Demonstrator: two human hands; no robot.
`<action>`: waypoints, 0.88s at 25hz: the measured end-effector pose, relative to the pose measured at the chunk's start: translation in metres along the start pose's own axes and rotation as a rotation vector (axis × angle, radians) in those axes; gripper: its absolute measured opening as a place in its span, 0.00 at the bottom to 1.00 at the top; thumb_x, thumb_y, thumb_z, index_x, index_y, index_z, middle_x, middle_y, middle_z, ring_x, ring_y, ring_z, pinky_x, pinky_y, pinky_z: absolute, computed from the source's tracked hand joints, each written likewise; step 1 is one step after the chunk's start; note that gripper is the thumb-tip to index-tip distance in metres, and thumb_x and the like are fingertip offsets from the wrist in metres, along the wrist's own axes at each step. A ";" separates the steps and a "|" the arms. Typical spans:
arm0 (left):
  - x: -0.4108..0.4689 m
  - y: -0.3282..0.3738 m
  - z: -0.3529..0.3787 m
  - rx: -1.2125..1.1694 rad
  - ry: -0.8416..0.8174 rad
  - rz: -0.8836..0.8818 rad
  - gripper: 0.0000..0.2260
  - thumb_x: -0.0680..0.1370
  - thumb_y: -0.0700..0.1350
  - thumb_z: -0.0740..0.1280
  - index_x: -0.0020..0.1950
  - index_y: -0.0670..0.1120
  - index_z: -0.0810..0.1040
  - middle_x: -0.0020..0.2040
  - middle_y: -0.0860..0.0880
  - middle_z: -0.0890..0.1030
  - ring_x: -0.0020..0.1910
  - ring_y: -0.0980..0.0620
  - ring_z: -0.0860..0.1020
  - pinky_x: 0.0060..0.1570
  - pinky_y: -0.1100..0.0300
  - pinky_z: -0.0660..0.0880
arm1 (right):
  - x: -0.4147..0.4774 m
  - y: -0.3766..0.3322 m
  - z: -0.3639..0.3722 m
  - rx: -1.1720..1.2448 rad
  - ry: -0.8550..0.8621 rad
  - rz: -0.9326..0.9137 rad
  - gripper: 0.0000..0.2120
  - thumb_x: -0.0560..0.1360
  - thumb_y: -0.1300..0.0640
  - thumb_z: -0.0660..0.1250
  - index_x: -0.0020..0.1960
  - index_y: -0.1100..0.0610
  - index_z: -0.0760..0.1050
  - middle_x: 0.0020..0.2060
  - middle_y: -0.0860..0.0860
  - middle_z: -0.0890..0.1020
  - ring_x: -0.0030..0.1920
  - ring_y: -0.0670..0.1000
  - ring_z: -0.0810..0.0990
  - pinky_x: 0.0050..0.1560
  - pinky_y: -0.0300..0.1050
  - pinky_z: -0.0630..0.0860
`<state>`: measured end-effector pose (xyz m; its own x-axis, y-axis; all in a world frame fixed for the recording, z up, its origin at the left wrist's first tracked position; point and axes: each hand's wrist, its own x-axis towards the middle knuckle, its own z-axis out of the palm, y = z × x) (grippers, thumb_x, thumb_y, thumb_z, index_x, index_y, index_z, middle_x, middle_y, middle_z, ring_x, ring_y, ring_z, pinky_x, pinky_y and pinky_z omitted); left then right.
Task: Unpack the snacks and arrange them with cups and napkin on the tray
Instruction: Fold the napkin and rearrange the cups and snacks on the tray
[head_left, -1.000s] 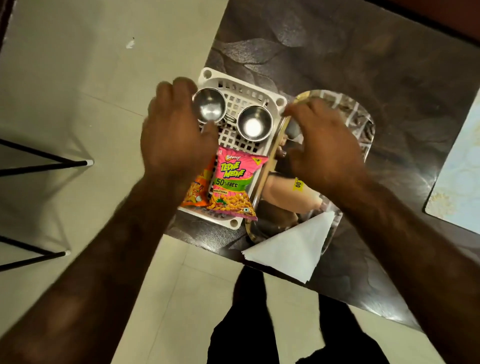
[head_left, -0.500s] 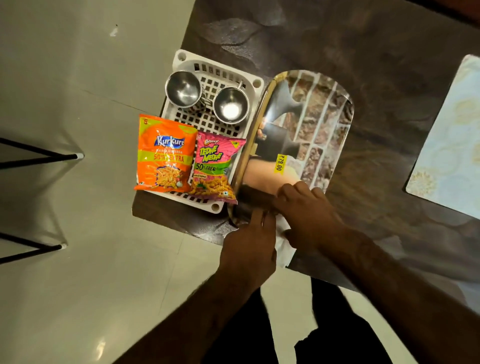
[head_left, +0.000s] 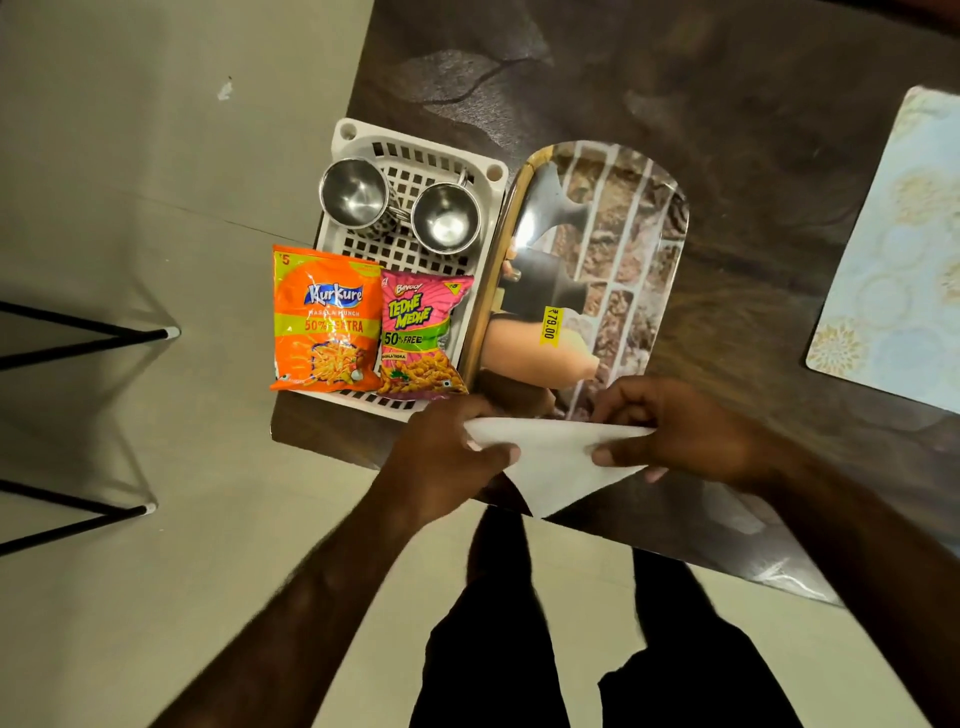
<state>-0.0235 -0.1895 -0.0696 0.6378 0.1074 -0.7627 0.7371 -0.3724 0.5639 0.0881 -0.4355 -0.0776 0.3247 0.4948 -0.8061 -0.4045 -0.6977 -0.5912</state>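
Far left, black metal legs (head_left: 83, 338) stand on the floor, off-task. Next, orange Kurkure packet (head_left: 326, 318) lies flat on the near end of the white plastic basket (head_left: 415, 156), overhanging its left rim, looks sealed. Left steel cup (head_left: 356, 192) sits upright at the basket's far end. Pink Tedhe Medhe packet (head_left: 422, 338) lies just beside the Kurkure, touching it, also unopened as far as I can tell. Right steel cup (head_left: 445, 217) is upright, close to the first cup.

Left hand (head_left: 447, 462) pinches the left corner of the white napkin (head_left: 550, 457). The napkin is a folded triangle, point toward the person, held up over the table edge at the near end of the tray (head_left: 623, 218). The tray (glossy brick print, yellow price sticker (head_left: 550, 325)) sits right of the basket, touching it, nothing placed on it. Right hand (head_left: 691, 431) pinches the napkin's right corner. Far right, a patterned placemat (head_left: 893, 260).

Judgement: very early. Napkin in hand, not laid; cups and both packets need moving, snacks unpacking.
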 end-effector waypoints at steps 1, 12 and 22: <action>-0.001 -0.002 0.000 -0.238 -0.007 -0.102 0.09 0.72 0.46 0.77 0.50 0.50 0.82 0.46 0.50 0.85 0.43 0.54 0.83 0.40 0.61 0.79 | 0.000 0.006 -0.001 0.063 0.019 0.044 0.12 0.70 0.60 0.81 0.49 0.52 0.82 0.45 0.59 0.86 0.43 0.53 0.86 0.38 0.50 0.84; -0.014 -0.004 0.043 -0.619 -0.027 -0.459 0.21 0.72 0.56 0.75 0.60 0.48 0.78 0.55 0.49 0.84 0.54 0.46 0.83 0.53 0.48 0.81 | -0.010 0.048 0.015 0.472 0.047 0.198 0.12 0.71 0.60 0.77 0.53 0.51 0.86 0.50 0.55 0.89 0.45 0.50 0.87 0.39 0.46 0.84; -0.009 -0.011 0.056 -0.703 -0.019 -0.398 0.08 0.79 0.44 0.69 0.57 0.50 0.79 0.58 0.46 0.83 0.57 0.45 0.82 0.42 0.55 0.83 | 0.004 0.031 0.017 0.209 0.134 0.110 0.07 0.75 0.61 0.76 0.52 0.53 0.84 0.43 0.48 0.88 0.40 0.43 0.83 0.35 0.37 0.76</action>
<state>-0.0503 -0.2375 -0.0864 0.2986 0.0921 -0.9499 0.8801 0.3583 0.3114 0.0622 -0.4462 -0.0994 0.3739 0.3393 -0.8632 -0.6070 -0.6142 -0.5043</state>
